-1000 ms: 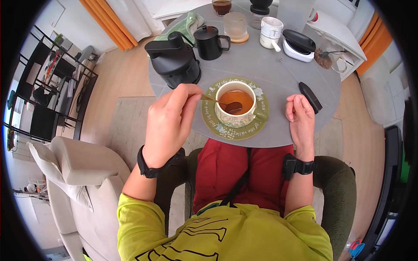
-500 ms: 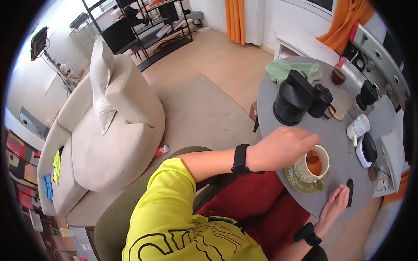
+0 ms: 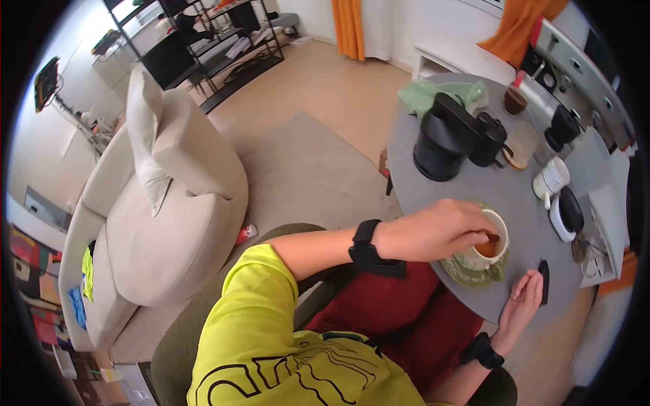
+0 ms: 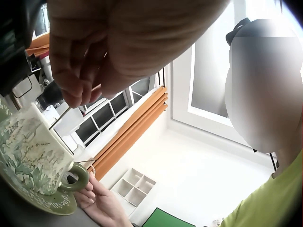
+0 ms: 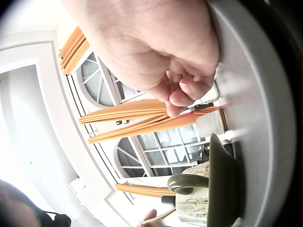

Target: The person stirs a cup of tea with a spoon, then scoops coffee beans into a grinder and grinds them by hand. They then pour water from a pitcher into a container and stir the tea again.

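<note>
My left hand (image 3: 433,231) pinches a thin spoon (image 4: 60,118) from above, fingertips right at the cup's rim. The spoon slopes down into the patterned cup (image 4: 35,146), which has a green handle and brown-orange liquid (image 3: 486,249) inside. Beneath the cup lies a green saucer (image 3: 452,269) with white lettering. My right hand (image 3: 520,298) rests at the table edge, palm turned up, its fingers loosely curled around nothing. Beside its fingertips lies a slim black object (image 3: 544,279).
On the grey round table (image 3: 413,193) stand a black kettle (image 3: 437,145), a small black pot (image 3: 489,139), a white mug (image 3: 552,177) and a black-and-white device (image 3: 567,215). A green cloth (image 3: 433,95) lies at the far edge. A beige sofa (image 3: 169,237) is to the left.
The head view has swung left, bringing the sofa into the middle. My left hand dips lower over the cup with the spoon. My right hand stays by the black object.
</note>
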A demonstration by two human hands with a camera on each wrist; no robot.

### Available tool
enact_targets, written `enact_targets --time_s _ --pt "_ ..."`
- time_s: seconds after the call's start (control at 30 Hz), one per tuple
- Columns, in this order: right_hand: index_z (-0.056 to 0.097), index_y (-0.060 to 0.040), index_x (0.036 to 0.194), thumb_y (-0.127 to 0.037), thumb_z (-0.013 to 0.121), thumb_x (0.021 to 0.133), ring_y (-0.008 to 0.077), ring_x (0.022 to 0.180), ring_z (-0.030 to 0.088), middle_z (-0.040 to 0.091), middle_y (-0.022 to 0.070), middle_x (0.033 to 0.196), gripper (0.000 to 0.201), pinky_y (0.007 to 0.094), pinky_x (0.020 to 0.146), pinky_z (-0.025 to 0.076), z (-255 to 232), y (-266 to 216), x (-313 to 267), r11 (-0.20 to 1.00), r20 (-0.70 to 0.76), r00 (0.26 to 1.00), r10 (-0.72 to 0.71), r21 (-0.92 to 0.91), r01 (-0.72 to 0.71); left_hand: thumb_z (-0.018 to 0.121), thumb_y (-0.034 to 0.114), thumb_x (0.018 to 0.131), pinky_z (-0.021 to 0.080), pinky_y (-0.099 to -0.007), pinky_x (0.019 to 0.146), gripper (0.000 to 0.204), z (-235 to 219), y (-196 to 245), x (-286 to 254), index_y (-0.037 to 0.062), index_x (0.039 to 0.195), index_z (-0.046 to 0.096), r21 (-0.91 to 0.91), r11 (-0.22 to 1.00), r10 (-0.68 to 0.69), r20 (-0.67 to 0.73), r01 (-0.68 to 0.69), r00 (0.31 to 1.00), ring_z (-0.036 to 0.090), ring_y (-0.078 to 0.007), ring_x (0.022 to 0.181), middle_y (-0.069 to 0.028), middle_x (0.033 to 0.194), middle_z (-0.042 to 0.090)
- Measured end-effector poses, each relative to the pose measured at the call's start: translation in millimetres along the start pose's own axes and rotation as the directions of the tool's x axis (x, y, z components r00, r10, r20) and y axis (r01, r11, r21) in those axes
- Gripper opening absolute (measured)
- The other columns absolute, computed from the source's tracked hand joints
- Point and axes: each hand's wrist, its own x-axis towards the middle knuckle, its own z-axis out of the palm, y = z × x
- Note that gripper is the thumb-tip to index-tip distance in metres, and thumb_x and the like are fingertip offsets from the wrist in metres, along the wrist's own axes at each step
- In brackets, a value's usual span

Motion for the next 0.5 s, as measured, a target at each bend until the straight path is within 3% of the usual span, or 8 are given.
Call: enact_targets --time_s 0.1,0.2,0.27,0.37,0.5 --pt "0.055 -0.0014 0.095 -0.021 0.045 0.101 0.0051 0.056 0.031 0.038 -0.0018 0.064 0.023 0.0208 0.051 0.024 -1.0 -0.2 -0.2 0.999 0.004 1.000 -0.020 -0.033 0.020 0.058 0.006 0.088 0.049 -0.0386 0.072 0.018 -2.7 1.5 -0.2 0.0003 0.105 0.062 0.175 0.984 -0.018 -0.024 0.022 1.000 0.060 -0.0331 0.083 -0.0148 0.092 0.061" --pt "0.057 -0.0005 0.095 -0.021 0.045 0.101 0.0057 0.056 0.033 0.040 -0.0017 0.064 0.024 0.0209 0.051 0.024 3.4 -2.0 -0.4 0.997 -0.014 0.999 -0.048 -0.066 0.047 0.060 -0.002 0.079 0.051 -0.0369 0.074 0.025 -3.8 -5.2 -1.6 0.0025 0.103 0.063 0.424 0.902 0.111 -0.048 -0.080 0.993 0.062 -0.0315 0.086 -0.0128 0.093 0.062" --pt "0.057 -0.0003 0.095 -0.021 0.046 0.100 0.0057 0.056 0.033 0.040 -0.0015 0.063 0.024 0.0211 0.052 0.024 1.2 -1.1 0.9 0.999 0.013 0.999 -0.039 -0.023 0.040 0.061 0.000 0.081 0.050 -0.0364 0.070 0.021 -5.2 -4.0 1.1 0.0024 0.101 0.063 0.450 0.893 0.041 -0.041 -0.018 0.998 0.060 -0.0314 0.082 -0.0130 0.088 0.061" --pt "0.057 -0.0005 0.095 -0.022 0.046 0.100 0.0057 0.057 0.034 0.043 -0.0009 0.064 0.025 0.0207 0.052 0.026 2.2 -3.4 0.2 1.000 0.024 0.999 -0.026 -0.004 0.026 0.062 0.002 0.082 0.049 -0.0369 0.065 0.016 -7.4 -3.3 5.5 0.0018 0.098 0.065 0.517 0.856 0.086 -0.076 -0.034 0.993 0.059 -0.0312 0.074 -0.0131 0.082 0.060" --pt "0.057 -0.0010 0.095 -0.023 0.046 0.100 0.0059 0.057 0.036 0.046 -0.0003 0.064 0.025 0.0205 0.053 0.027 1.8 -5.2 0.0 1.000 0.005 1.000 0.000 0.003 0.000 0.061 0.001 0.083 0.048 -0.0346 0.062 0.011 -11.8 1.0 7.2 0.0004 0.093 0.065 0.454 0.891 0.050 -0.109 0.005 0.993 0.059 -0.0282 0.070 -0.0117 0.079 0.059"
